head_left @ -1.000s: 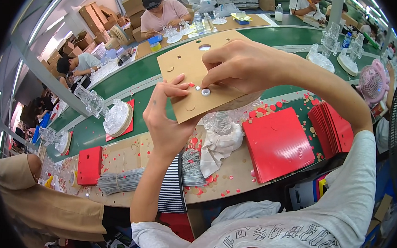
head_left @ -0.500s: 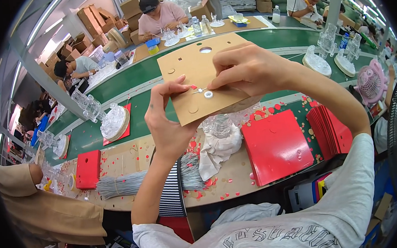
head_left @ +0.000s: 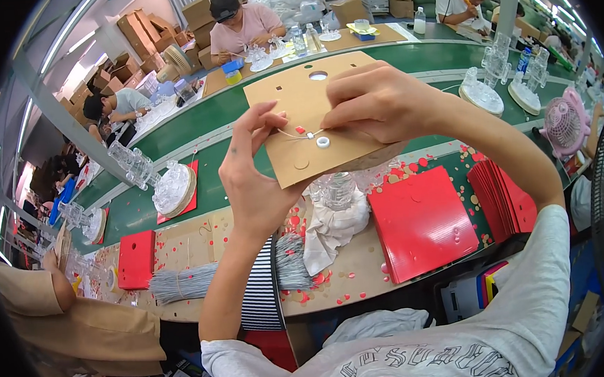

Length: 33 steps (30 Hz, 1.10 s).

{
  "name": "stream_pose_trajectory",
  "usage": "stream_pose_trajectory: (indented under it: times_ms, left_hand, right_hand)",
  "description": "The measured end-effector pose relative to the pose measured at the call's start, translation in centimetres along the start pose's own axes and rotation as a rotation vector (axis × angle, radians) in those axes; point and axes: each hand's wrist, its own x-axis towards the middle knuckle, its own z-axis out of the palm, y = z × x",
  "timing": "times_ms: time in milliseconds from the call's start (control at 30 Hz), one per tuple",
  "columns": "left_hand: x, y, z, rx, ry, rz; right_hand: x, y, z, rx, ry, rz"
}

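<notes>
A brown cardboard sheet [head_left: 293,161] with round and square holes is tilted up before me, resting over clear plastic parts [head_left: 340,189]. On its face lie a white ring [head_left: 323,142], a small white piece [head_left: 310,136] and a small red piece [head_left: 300,130]. A thin pale wire [head_left: 292,134] runs out both ways from the white piece. My left hand [head_left: 256,170] pinches its left end, the thumb and index finger at the sheet's left edge. My right hand [head_left: 379,101] reaches over from the right, fingertips closed on the other end. What supports the sheet underneath is mostly hidden.
A white cloth [head_left: 333,238] lies under the clear parts. Red card stacks [head_left: 422,222] stand right, with red dots scattered around. Left are a bundle of grey wires [head_left: 183,282] and a red box [head_left: 137,259]. Beyond runs a green conveyor [head_left: 211,170] carrying clear plastic pieces; co-workers sit across it.
My left fingers have risen slightly off the sheet, drawing the wire's left end upward into a curve. The sheet has shifted a little to the right. My right hand stays pinched near the white piece.
</notes>
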Motion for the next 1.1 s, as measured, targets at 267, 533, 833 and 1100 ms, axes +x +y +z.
stream_pose_trajectory:
  times_ms: [267,533,833,1100]
  left_hand:
    - [1.5,0.8,-1.9,-0.062,-0.21,-0.094]
    - [3.1,0.9,-5.1,-0.511,-0.42,-0.511]
    - [2.7,-0.2,-2.8,-0.225,-0.244,-0.353]
    - [1.5,-0.1,-1.2,-0.276,-0.006,-0.348]
  right_hand:
    - [0.0,-2.7,-0.5,-0.036,-0.048,0.206]
    - [-0.6,-4.9,-0.4,0.118,0.029,0.284]
    - [-0.7,-4.7,-0.1,0.089,0.06,0.351]
    - [-0.5,-4.2,-0.3,0.208,0.035,0.375]
